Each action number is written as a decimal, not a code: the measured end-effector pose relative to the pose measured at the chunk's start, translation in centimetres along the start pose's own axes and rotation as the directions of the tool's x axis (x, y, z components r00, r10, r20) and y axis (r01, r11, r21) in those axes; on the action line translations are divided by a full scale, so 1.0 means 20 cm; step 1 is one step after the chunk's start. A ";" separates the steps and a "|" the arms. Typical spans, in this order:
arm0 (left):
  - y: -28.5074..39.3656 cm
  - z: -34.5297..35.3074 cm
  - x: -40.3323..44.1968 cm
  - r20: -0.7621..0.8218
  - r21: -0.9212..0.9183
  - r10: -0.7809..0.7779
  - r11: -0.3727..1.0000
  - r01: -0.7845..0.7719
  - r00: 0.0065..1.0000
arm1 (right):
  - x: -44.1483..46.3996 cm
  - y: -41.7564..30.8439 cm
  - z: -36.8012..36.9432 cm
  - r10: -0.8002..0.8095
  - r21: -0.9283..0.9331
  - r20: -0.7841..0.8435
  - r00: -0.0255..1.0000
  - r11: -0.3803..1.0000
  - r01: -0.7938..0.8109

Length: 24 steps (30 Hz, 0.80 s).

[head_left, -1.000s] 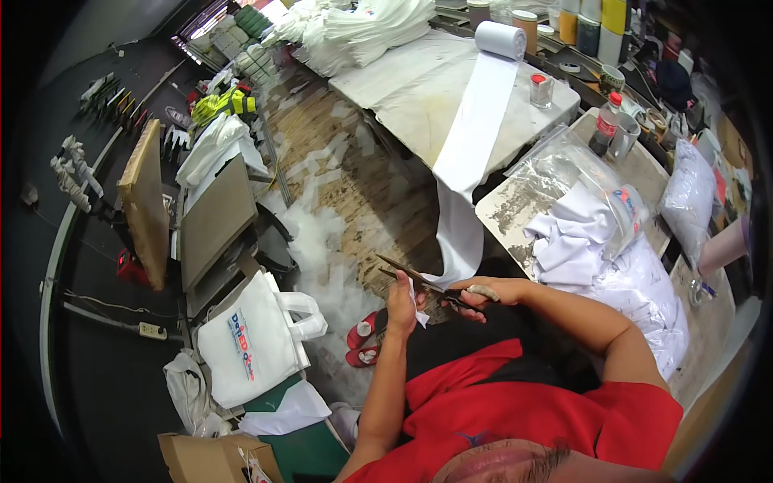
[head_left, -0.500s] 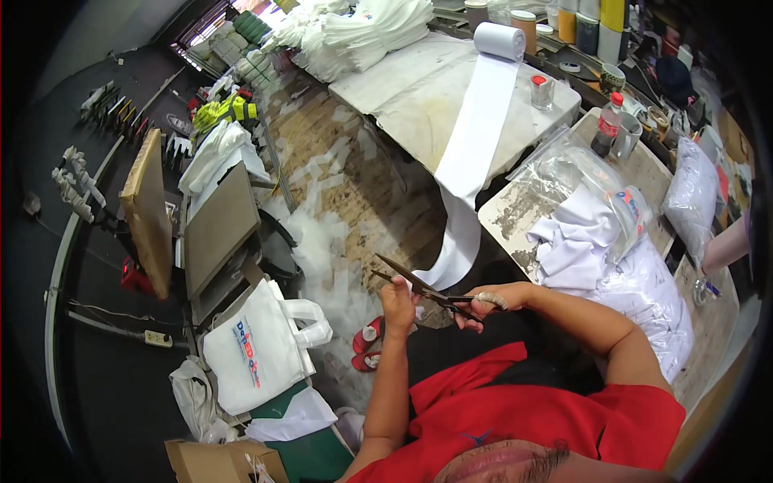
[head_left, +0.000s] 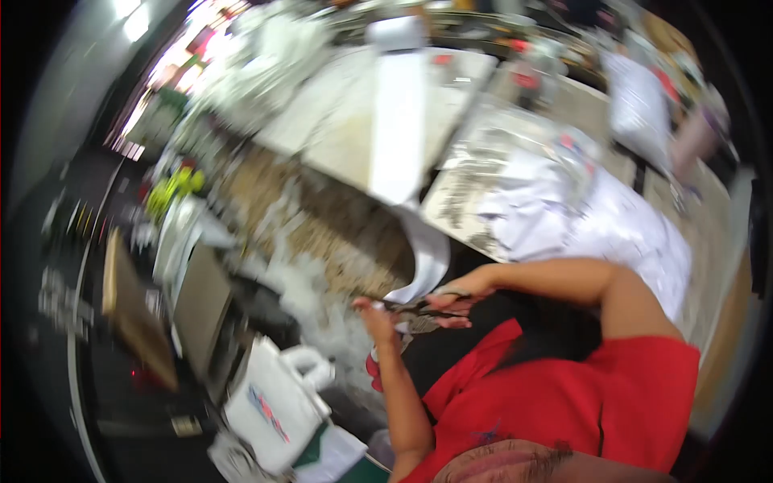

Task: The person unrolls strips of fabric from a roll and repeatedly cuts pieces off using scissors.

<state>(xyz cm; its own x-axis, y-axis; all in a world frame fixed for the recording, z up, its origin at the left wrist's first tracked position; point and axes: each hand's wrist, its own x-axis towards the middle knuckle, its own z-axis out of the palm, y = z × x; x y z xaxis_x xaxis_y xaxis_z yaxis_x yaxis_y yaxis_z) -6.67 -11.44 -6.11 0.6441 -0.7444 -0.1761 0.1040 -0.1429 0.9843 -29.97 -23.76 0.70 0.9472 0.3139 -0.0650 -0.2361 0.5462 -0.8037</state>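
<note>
My right hand (head_left: 457, 304) is wrapped round the handles of a pair of dark scissors (head_left: 415, 308), whose blades point left toward my other hand. Fingers closed, my left hand (head_left: 378, 320) pinches the loose end of a long white fabric strip (head_left: 428, 253) beside the blades. The strip hangs in a curve from the worktable's edge and runs back over the top to its roll (head_left: 397, 34). Motion blur hides the exact contact between blades and fabric.
The white worktable (head_left: 334, 121) stands ahead, with piled white fabric (head_left: 274, 68) at its back left. On the right, a second table holds bunched white cloth (head_left: 531, 201) and plastic bags. A white printed bag (head_left: 274, 406) lies at lower left; scraps litter the floor.
The view has swung and blurred, shifting the tables left. The strip's hanging end now curves toward my left hand, where earlier it hung straighter. Both hands keep their holds.
</note>
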 end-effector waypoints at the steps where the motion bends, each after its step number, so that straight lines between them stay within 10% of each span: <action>1: 0.11 0.10 -0.09 -0.051 0.073 0.149 0.987 -0.145 0.987 | 0.01 0.03 -0.01 0.002 0.033 -0.002 1.000 0.999 -0.002; 5: 0.06 -0.01 -0.06 0.017 -0.088 -0.116 0.989 0.117 0.993 | 0.00 0.03 0.00 0.048 -0.001 -0.059 0.997 0.999 -0.048; 24: 0.17 0.10 -0.18 -0.032 -0.188 -0.174 0.968 0.165 0.984 | 0.00 -0.01 0.01 0.167 -0.151 -0.123 0.978 0.971 -0.185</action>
<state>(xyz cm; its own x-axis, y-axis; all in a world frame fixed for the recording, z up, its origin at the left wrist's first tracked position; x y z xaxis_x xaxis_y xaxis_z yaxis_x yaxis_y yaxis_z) -10.12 -10.56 -2.07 0.6405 -0.6868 -0.3437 0.3493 -0.1381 0.9268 -29.95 -23.79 0.96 0.9138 0.3028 -0.2707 -0.3718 0.3553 -0.8576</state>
